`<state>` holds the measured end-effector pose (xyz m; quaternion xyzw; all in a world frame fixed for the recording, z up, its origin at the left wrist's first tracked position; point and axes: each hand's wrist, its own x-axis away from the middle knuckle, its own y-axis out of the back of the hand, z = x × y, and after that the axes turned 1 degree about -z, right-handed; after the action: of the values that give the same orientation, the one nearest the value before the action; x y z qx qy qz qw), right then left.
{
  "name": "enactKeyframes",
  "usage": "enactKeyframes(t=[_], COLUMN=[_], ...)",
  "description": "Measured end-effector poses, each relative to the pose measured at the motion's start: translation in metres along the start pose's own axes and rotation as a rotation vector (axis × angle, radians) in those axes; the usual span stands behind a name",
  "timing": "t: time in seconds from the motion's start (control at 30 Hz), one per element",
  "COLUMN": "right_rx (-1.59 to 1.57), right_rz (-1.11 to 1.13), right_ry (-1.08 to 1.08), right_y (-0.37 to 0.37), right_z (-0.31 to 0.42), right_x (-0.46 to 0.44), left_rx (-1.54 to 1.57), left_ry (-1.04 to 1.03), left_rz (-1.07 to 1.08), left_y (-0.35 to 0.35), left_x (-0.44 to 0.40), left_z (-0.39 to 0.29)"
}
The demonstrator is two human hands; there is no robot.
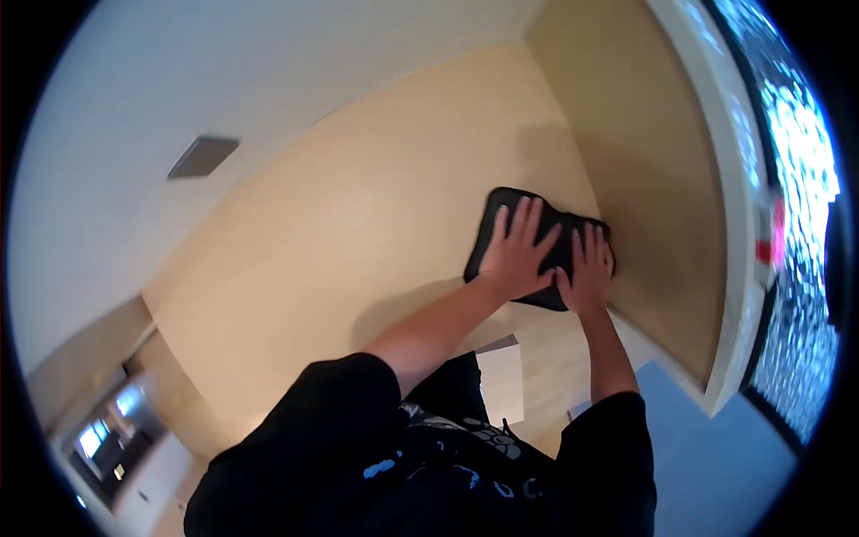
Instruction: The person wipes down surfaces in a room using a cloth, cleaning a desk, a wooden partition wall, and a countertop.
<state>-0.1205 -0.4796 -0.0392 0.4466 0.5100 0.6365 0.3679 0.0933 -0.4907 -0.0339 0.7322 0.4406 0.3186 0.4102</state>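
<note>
The step in hand looks to be pressing and smoothing: a black pad (560, 252) lies against the beige wall (358, 179), close to the right edge of that wall, where it meets the side wall (644, 161) in a corner. The pad's right end seems to reach that corner, though whether it touches the side wall cannot be told. The left hand (516, 255) is laid over the left and middle of the pad, fingers spread and apart, clamped on nothing. The right hand (587, 268) lies over the right end, its fingers loosely fanned and likewise not gripping; the two thumbs come near each other at the pad's lower side. The upper and left edges of the pad show clear of the fingers, with a notch along the upper edge between the hands. My judgement is that the next move calls for even pressure from both palms, so that neither end slips, with particular care at the right, where the corner leaves that hand little room to travel.
</note>
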Motion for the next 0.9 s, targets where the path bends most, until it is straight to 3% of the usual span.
enactKeyframes(t=[0.1,0.2,0.23,0.33,0.5,0.63,0.7,0.8,0.9], right_rx=[0.020,0.104,0.117,0.058,-0.160,-0.248,-0.270,-0.272,-0.237], right_rz=[-0.083,-0.077,-0.055,-0.070,0.164,0.179,0.161,0.160,0.143], right_ry=[0.072,0.098,0.105,0.231,0.827,1.197,1.288,1.274,1.215], right_y=[-0.014,-0.007,-0.005,-0.021,-0.020,-0.056,-0.065,-0.076,-0.081], right_z=[0.007,0.096,0.095,0.186,0.358,0.475,0.526,0.594,0.618], right_x=[-0.004,-0.031,-0.039,-0.051,-0.039,-0.007,0.003,0.013,0.003], left_rx=[0.046,0.065,0.067,0.025,-0.162,-0.210,-0.250,-0.299,-0.331], left_ry=[0.051,0.123,0.200,0.401,0.904,1.244,1.318,1.271,1.217], left_rz=[-0.110,-0.185,-0.184,-0.219,-0.304,-0.393,-0.353,-0.334,-0.302], left_y=[-0.004,0.010,0.006,0.029,0.036,0.006,0.007,0.022,0.040], left_x=[0.023,0.078,0.076,0.157,0.345,0.469,0.523,0.579,0.590], left_z=[0.017,0.056,0.045,0.101,0.146,0.160,0.180,0.231,0.278])
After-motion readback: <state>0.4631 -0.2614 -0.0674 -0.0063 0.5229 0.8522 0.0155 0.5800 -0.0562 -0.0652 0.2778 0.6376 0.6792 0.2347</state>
